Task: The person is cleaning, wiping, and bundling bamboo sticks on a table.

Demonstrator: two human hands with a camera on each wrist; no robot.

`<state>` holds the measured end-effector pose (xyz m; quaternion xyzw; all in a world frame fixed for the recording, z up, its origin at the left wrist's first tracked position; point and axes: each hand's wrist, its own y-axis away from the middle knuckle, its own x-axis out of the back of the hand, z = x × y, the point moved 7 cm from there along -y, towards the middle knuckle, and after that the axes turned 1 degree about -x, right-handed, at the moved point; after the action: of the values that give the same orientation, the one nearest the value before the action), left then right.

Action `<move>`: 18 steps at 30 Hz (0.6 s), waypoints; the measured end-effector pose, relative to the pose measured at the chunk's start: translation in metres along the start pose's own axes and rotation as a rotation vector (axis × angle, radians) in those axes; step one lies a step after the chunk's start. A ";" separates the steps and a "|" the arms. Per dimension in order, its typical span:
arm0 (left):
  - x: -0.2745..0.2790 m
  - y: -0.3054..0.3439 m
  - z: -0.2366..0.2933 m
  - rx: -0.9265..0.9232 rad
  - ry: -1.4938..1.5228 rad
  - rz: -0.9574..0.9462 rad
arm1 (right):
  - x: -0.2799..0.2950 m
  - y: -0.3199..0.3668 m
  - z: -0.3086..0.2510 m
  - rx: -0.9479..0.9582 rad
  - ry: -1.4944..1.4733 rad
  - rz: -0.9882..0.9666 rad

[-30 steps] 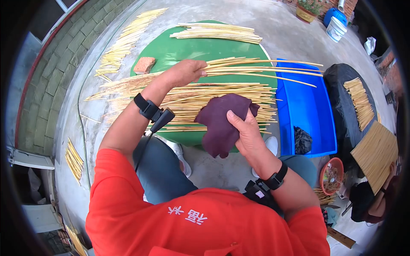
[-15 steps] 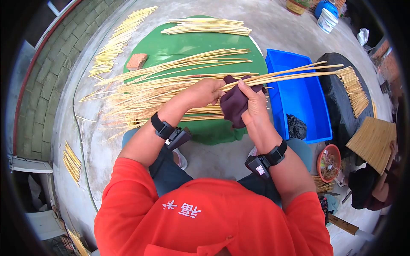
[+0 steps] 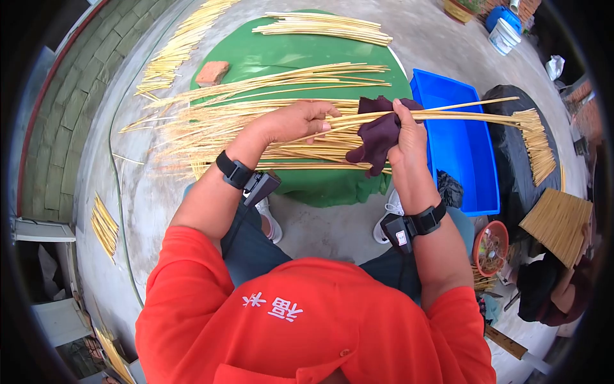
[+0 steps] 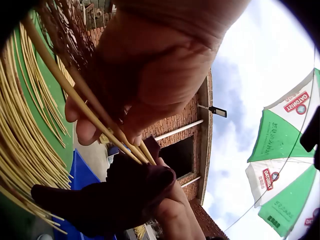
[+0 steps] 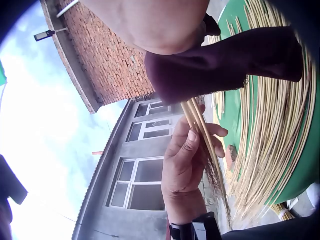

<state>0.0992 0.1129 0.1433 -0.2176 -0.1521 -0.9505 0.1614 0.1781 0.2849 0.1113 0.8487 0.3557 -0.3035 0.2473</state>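
My left hand (image 3: 294,121) holds a few thin yellow stalks (image 3: 473,115) with its thumb and fingers, and they stretch to the right over the green table. Brushy ends of the held stalks (image 5: 216,175) hang on the far side of the left hand in the right wrist view. My right hand (image 3: 409,137) grips a dark purple cloth (image 3: 378,137) folded round the same stalks, to the right of the left hand. Loose flaps of the cloth droop below the right hand. Beneath both hands lies a thick layer of stalks (image 3: 224,125), their brushy ends to the left.
A green-covered round table (image 3: 300,54) bears a smaller row of stalks (image 3: 326,27) and a brick (image 3: 212,73). To the right stand a blue bin (image 3: 464,147) and a black-covered surface with short stalks (image 3: 536,147). A red basin (image 3: 491,246) is on the floor. Another person holds a stalk mat (image 3: 558,224).
The right hand brought the cloth from the table's front onto the stalks, then moved right along them, away from the left hand. Some stalks from the left hand now lie behind the thick layer.
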 end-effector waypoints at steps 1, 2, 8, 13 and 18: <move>-0.005 0.000 0.002 0.004 -0.158 0.018 | 0.004 -0.002 0.003 0.017 0.013 0.017; -0.008 0.000 0.003 0.007 -0.317 0.033 | 0.007 -0.004 0.004 0.035 0.025 0.035; -0.018 0.007 0.025 -0.221 -0.728 0.466 | 0.003 -0.005 0.004 -0.002 -0.025 0.062; -0.018 0.002 0.016 -0.279 -0.956 0.566 | 0.009 -0.014 0.020 -0.066 -0.047 0.038; -0.010 -0.001 0.003 -0.075 -0.746 0.457 | -0.011 0.000 0.012 -0.013 -0.060 -0.091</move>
<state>0.1085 0.1175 0.1411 -0.5798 -0.1134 -0.7515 0.2936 0.1677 0.2722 0.1106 0.8207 0.3882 -0.3373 0.2490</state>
